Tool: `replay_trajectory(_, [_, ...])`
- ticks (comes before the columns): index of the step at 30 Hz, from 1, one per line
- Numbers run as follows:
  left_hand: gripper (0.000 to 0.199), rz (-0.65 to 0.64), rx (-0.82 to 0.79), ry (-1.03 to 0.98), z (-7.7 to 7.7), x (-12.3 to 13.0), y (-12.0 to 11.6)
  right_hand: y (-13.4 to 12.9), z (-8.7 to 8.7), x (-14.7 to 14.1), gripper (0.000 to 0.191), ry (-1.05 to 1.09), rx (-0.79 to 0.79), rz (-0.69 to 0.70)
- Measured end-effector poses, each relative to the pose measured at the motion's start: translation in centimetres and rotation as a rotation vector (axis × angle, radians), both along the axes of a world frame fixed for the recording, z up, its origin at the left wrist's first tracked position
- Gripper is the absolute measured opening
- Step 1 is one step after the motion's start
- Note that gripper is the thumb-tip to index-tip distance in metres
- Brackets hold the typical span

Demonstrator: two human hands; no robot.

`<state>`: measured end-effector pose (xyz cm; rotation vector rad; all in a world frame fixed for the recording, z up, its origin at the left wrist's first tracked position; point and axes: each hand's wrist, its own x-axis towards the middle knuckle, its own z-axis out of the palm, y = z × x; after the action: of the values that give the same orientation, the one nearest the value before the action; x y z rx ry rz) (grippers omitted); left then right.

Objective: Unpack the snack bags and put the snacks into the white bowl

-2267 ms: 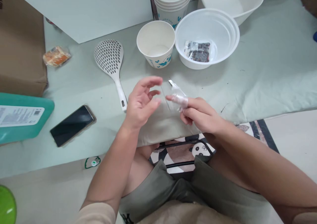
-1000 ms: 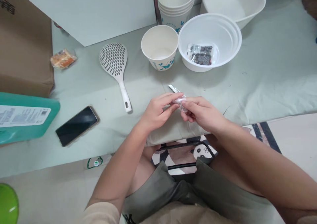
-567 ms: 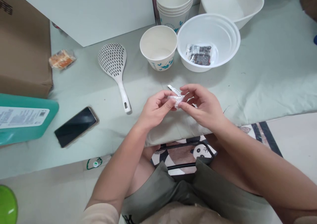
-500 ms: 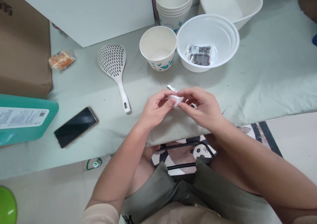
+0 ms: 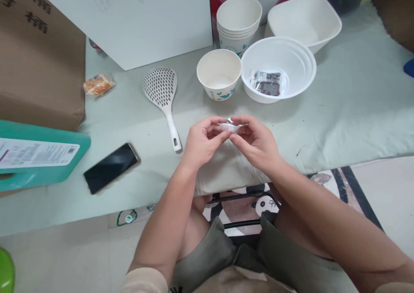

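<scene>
Pinched narrow between fingertips of left hand [image 5: 202, 145] and right hand [image 5: 258, 145]: wrap [image 5: 230, 127], above table [image 5: 349, 124], near front edge. Noted left to right: jug [image 5: 42, 152]; snack [image 5: 99, 85], behind phone [image 5: 111, 168]; skimmer [image 5: 160, 88], handle toward left hand; cup [image 5: 219, 73], before stack [image 5: 237, 38]; packet [image 5: 267, 83], inside bowl [image 5: 294, 70]; tub [image 5: 304, 19], behind bowl.

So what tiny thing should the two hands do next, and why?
I'd probably ease the left hand and right hand apart just a little, slowly. Both pinch the crinkly clear plastic, one from each side, so a soft pull might spread it out. Slow seems wise, because a shiny tip pokes up right by the fingers.
</scene>
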<state>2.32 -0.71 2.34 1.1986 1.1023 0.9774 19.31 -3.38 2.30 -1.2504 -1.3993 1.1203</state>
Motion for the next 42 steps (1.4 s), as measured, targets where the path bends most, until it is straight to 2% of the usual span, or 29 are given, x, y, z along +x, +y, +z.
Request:
replay_trajectory(3, [0.038,-0.056,0.037,0.003,0.2,-0.9,-0.1,0.8,-0.3,-1.1,0.032,0.115,-0.11,0.017])
replay_trajectory(6, [0.041,-0.088,0.028,-0.174,0.5,-1.7,-0.4,1.2,-0.1,-2.3,0.046,0.361,-0.251,0.068])
replay_trajectory(8, [0.042,-0.075,0.011,-0.246,0.7,-2.1,-0.4,1.4,0.1,-3.0,0.05,0.443,-0.285,0.071])
replay_trajectory(11, [0.032,0.023,-0.01,-0.231,0.7,-2.6,-0.2,1.8,0.3,-3.4,0.041,0.305,-0.172,-0.056])
replay_trajectory(15, [0.013,0.185,-0.133,-0.229,0.7,-3.5,0.3,4.1,-0.1,-2.4,0.028,-0.011,0.156,-0.296])
replay_trajectory(17, [0.01,0.211,-0.167,-0.234,0.8,-3.9,0.6,5.8,-0.2,-1.8,0.022,-0.121,0.279,-0.327])
replay_trajectory(19, [0.01,0.215,-0.176,-0.24,1.0,-4.1,0.7,7.2,0.1,-1.4,0.017,-0.135,0.356,-0.351])
replay_trajectory(23, [0.016,0.204,-0.177,-0.27,1.0,-4.0,0.6,8.1,1.3,-1.5,0.017,-0.06,0.333,-0.331])
replay_trajectory(26, [0.022,0.228,-0.118,-0.281,0.8,-4.1,0.5,7.0,1.5,-1.4,0.023,-0.113,0.256,-0.292])
replay_trajectory(28, [0.025,0.272,-0.046,-0.253,0.6,-4.4,0.5,5.8,1.1,-1.2,0.021,-0.121,0.239,-0.321])
replay_trajectory(31, [0.022,0.373,0.057,-0.101,0.0,-5.4,0.8,3.9,0.4,-1.3,0.009,-0.128,0.177,-0.333])
replay_trajectory(33, [0.014,0.464,0.136,0.096,-0.4,-6.3,1.1,2.6,0.1,-1.9,0.004,-0.147,0.098,-0.265])
replay_trajectory(35, [0.017,0.51,0.234,0.348,-0.9,-7.0,1.1,1.6,0.0,-2.7,0.003,-0.167,0.046,-0.164])
replay_trajectory(37, [0.03,0.458,0.248,0.677,-1.3,-7.4,0.9,0.9,-0.1,-3.7,0.012,-0.203,0.006,-0.04])
replay_trajectory(39, [0.035,0.406,0.211,0.919,-1.5,-7.5,0.5,0.4,-0.1,-4.5,0.02,-0.251,-0.032,0.108])
replay_trajectory(42, [0.039,0.401,0.184,1.049,-1.5,-7.4,-0.1,0.1,-0.2,-5.6,0.026,-0.307,-0.049,0.28])
